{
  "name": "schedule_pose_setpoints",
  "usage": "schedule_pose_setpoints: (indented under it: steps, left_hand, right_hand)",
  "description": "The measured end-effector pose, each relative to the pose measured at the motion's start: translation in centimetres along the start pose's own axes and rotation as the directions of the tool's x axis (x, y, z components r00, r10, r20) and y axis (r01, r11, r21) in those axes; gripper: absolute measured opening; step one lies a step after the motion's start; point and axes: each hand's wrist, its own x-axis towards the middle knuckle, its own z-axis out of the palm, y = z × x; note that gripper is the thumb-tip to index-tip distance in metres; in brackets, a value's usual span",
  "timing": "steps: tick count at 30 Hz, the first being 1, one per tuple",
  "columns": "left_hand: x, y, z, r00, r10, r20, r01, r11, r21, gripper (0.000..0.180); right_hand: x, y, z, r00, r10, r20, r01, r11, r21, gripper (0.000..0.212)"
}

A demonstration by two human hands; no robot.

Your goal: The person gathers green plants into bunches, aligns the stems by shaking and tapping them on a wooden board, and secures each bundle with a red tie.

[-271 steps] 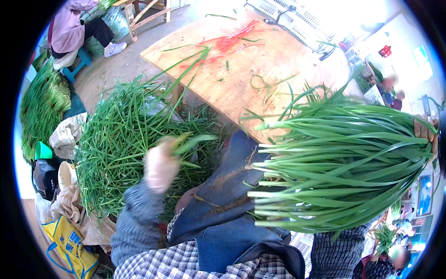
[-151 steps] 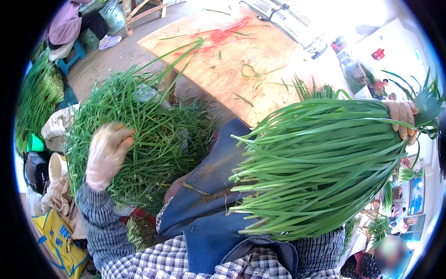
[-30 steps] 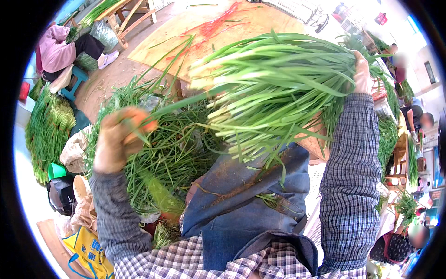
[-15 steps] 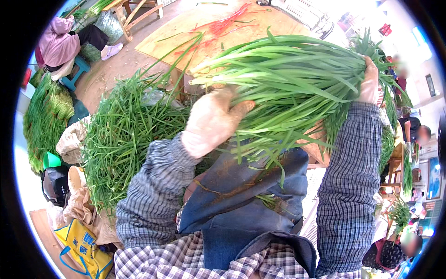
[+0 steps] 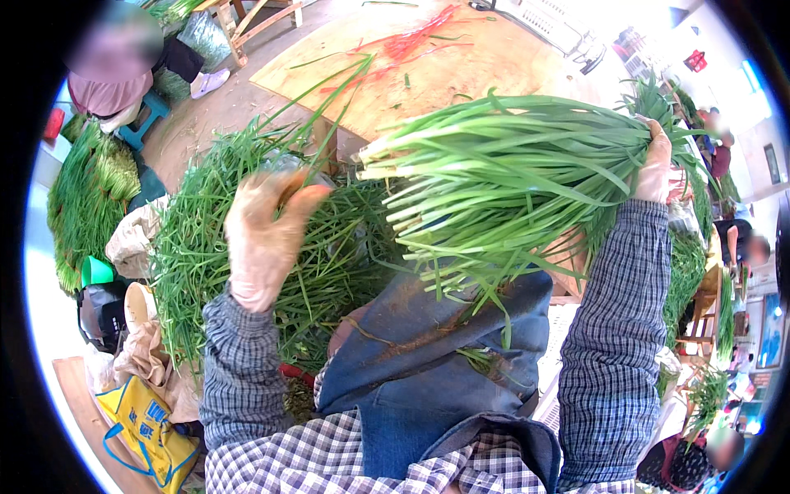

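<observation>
My right hand (image 5: 656, 169) is closed around the leafy end of a large bunch of garlic chives (image 5: 518, 165), held sideways above my lap. Their pale cut stems point left and fan apart. Over the heap of loose green leaves (image 5: 206, 255) on my left is my left hand (image 5: 265, 235), somewhat blurred. Its thumb stands apart from the bent fingers, and nothing shows between them. A blue apron (image 5: 444, 362) covers my lap, with a few leaf scraps (image 5: 481, 360) lying on it.
Ahead is a wooden table (image 5: 321, 62) with red ties (image 5: 415, 37) on it. A seated person (image 5: 111, 90) is at the far left, near more stacked chives (image 5: 82, 206). A yellow bag (image 5: 152, 432) lies at the lower left. Other people are along the right.
My left hand has moved left, away from the stem ends, to above the leaf heap. The bunch in my right hand sits slightly lower, its stems more spread. The seated person has leaned forward.
</observation>
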Motion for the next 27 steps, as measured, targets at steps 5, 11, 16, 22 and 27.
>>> schedule_pose_setpoints:
  steps: [5, 11, 16, 22, 27]
  left_hand:
    - [3.5, 6.4, 4.2, 0.962, -0.095, 0.255, 0.160, 0.956, -0.247, 0.027]
    - [0.1, 0.7, 1.7, 0.999, 0.040, -0.015, -0.042, 0.964, -0.261, 0.010]
    - [-0.3, 2.6, -0.6, 0.978, 0.205, -0.047, -0.201, 0.977, 0.071, 0.013]
    - [1.8, 6.3, 4.3, 0.934, 0.357, 0.013, -0.357, 0.932, 0.066, 0.017]
    - [2.7, 6.8, 6.1, 0.979, 0.137, 0.149, -0.135, 0.991, -0.024, 0.022]
  right_hand:
    - [-1.1, -1.8, 0.8, 0.999, -0.039, 0.008, 0.039, 0.997, -0.066, 0.018]
    - [0.8, -1.1, -1.5, 0.995, 0.021, -0.094, -0.020, 1.000, 0.012, 0.016]
    - [1.0, -0.9, -1.9, 0.993, 0.062, -0.099, -0.057, 0.997, 0.044, 0.016]
    - [0.4, -1.8, -0.9, 0.993, -0.030, -0.111, 0.033, 0.999, 0.024, 0.016]
    - [-0.9, -1.7, 0.0, 0.991, -0.006, -0.130, 0.010, 1.000, 0.025, 0.017]
